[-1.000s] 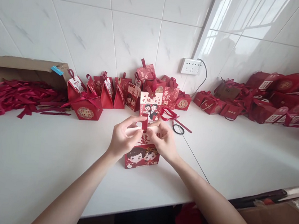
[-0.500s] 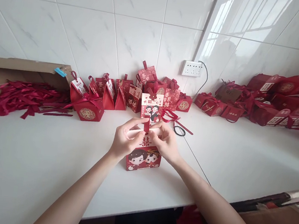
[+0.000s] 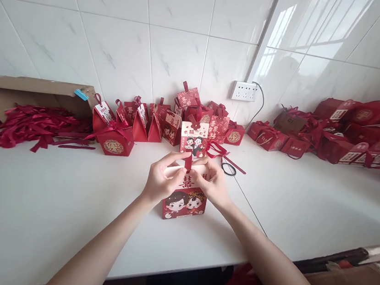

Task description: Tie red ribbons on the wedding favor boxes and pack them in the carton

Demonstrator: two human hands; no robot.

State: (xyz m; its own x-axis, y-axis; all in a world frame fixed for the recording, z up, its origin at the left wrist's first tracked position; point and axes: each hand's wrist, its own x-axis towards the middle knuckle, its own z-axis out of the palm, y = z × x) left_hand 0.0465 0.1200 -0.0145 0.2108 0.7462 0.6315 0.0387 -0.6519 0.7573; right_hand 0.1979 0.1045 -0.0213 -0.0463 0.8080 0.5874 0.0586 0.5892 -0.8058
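A red gift box [image 3: 184, 202] printed with a cartoon couple stands on the white table [image 3: 46, 208] in front of me. My left hand [image 3: 162, 179] and my right hand [image 3: 212, 183] are both closed round its top, pinching the flaps together where a short red ribbon tab [image 3: 188, 161] sticks up between the fingertips. Just behind the box stands another box with a white front and a cartoon couple [image 3: 193, 139].
Finished red boxes [image 3: 144, 123] stand in a row along the tiled wall. A heap of red ribbons [image 3: 32, 125] lies by a cardboard box at left. More red boxes [image 3: 351, 130] pile up at right. A black hair tie [image 3: 228, 169] lies near a wall socket [image 3: 244, 91].
My hands and the box have stayed together in the same grip; the view has tilted slightly, so everything sits a little lower in the picture.
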